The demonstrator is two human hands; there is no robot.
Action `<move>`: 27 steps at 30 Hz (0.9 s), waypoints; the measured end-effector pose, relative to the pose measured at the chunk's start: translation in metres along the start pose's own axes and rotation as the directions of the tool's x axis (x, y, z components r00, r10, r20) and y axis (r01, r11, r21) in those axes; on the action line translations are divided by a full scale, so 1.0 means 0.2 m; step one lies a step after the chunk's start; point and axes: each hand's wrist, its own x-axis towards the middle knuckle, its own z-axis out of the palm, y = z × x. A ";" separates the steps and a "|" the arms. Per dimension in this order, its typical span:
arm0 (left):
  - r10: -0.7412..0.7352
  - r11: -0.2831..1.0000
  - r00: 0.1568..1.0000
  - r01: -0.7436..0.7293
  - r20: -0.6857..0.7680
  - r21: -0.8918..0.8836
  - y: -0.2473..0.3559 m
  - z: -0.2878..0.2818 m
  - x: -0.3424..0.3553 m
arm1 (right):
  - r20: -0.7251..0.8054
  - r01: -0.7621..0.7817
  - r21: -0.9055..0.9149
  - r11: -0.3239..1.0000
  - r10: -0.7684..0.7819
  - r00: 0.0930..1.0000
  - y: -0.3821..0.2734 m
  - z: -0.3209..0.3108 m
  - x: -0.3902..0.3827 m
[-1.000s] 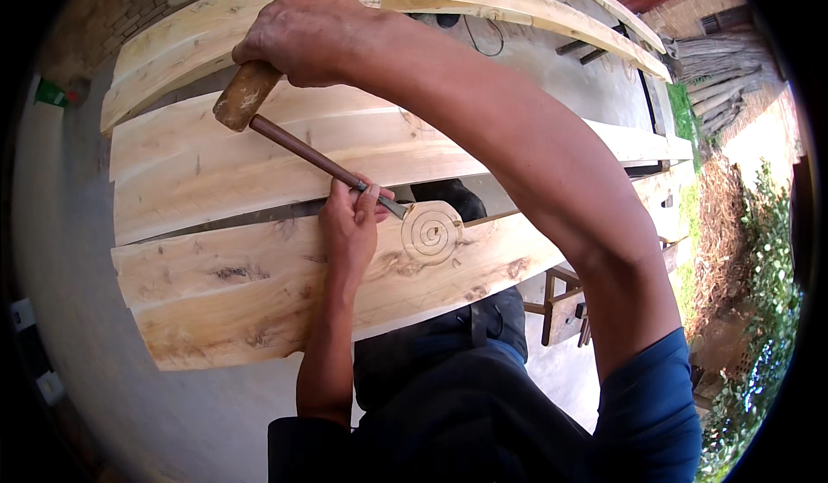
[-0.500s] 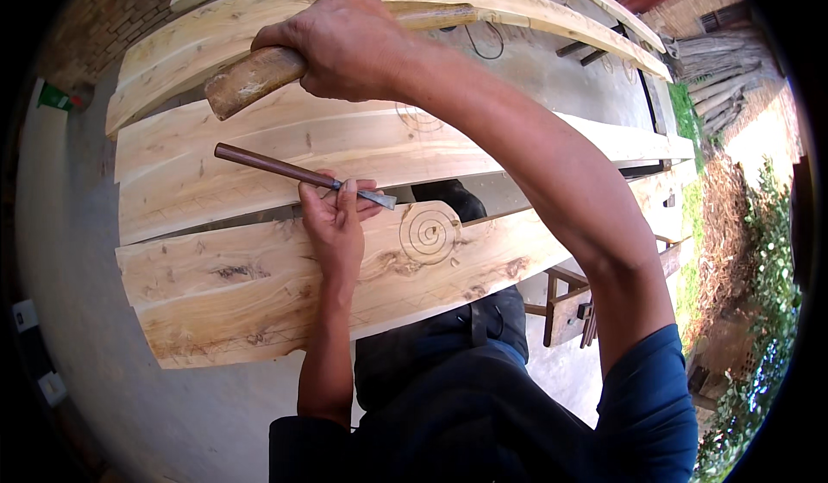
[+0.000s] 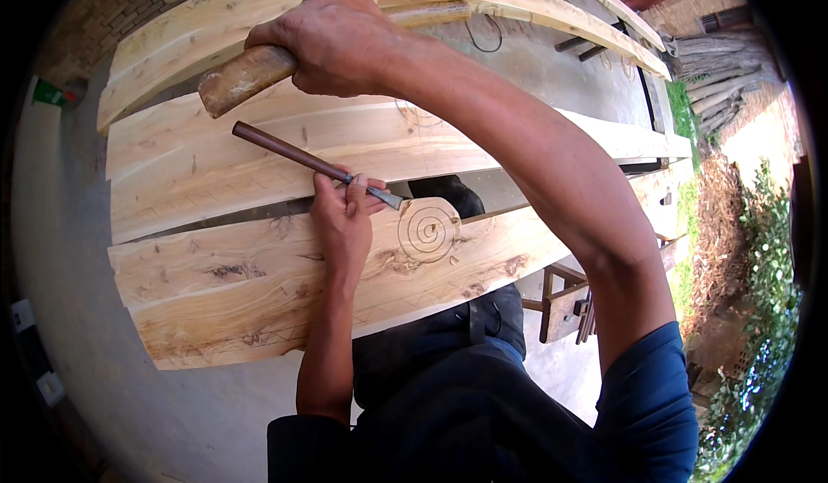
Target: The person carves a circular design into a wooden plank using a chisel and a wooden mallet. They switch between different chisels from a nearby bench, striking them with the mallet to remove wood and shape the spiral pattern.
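My left hand (image 3: 343, 220) is closed round a chisel (image 3: 280, 148) with a long brown handle and a grey metal blade. The chisel slants, its blade tip at the far edge of the near plank (image 3: 233, 310), just left of a spiral (image 3: 429, 230) marked on the wood. Whether the tip presses into the wood, I cannot tell. Above and beyond the chisel, my right hand (image 3: 341, 43) grips a worn wooden mallet (image 3: 246, 79). The mallet is apart from the chisel's handle end. Part of the mallet is hidden behind the hand.
A second plank (image 3: 172, 172) lies beyond a narrow gap, with another long plank (image 3: 164, 60) farther back. At the right stands a wooden bench (image 3: 565, 302) with several thin rods at it. Logs (image 3: 729, 78) and leafy plants (image 3: 768, 276) are at the far right.
The chisel has tilted more steeply and shifted right, bringing its blade to the plank's edge by the spiral. My right hand and the mallet have moved slightly left and up.
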 end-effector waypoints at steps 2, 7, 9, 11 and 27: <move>0.008 1.000 1.000 -0.008 0.003 0.009 0.00 0.00 0.00 | 0.012 0.005 0.003 1.000 -0.005 1.000 0.00 0.01 0.01; -0.021 1.000 1.000 0.021 0.008 0.006 0.01 0.00 0.01 | 0.009 0.015 -0.012 1.000 -0.015 1.000 0.01 0.04 0.05; -0.031 0.999 0.999 0.031 0.008 0.012 0.01 0.01 0.01 | -0.002 0.010 -0.012 1.000 -0.010 1.000 0.00 0.05 0.06; -0.046 0.999 0.999 0.046 0.005 0.023 0.03 0.01 0.01 | 0.047 -0.008 -0.001 1.000 0.008 0.999 0.00 0.05 0.08; -0.080 0.993 0.996 0.075 0.042 0.093 0.08 0.02 0.03 | 0.248 0.105 -0.094 0.990 -0.079 0.966 0.00 0.11 0.34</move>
